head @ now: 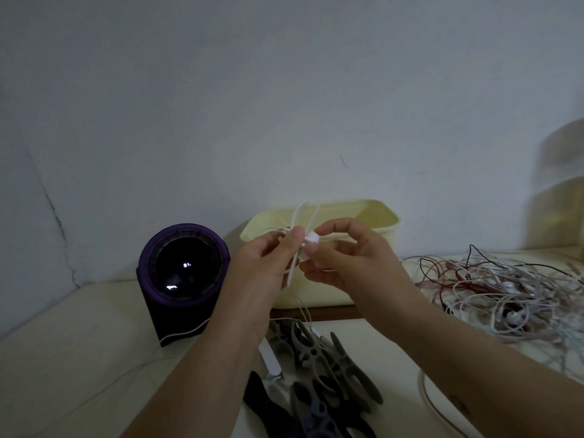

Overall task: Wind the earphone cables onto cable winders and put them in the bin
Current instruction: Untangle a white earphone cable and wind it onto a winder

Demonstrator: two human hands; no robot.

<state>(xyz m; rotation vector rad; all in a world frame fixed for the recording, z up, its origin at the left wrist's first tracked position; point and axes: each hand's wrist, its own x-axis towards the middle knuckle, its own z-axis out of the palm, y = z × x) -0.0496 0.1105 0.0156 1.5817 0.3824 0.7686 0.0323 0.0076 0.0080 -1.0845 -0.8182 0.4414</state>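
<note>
bin: pale yellow, plain
held winder: white
earbud: white
cable pile: white, pink, dark red and black strands mixed
winders on table: grey, black, one dark blue-grey
cylinder: black body, purple rim, glossy black face with small white marks
table: cream
wall: pale grey, thin dark crack line
strip under bin: brown

Dim, even indoor light with a cool grey cast. The wall darkens toward the upper corners. Glints show on the dark dome of the purple cylinder. Shadows on the table are faint. Wide-angle bowing curves the frame edges. The pale object at far right is blurred, and the earphone cable pinched by the left hand and right hand is soft.
</note>
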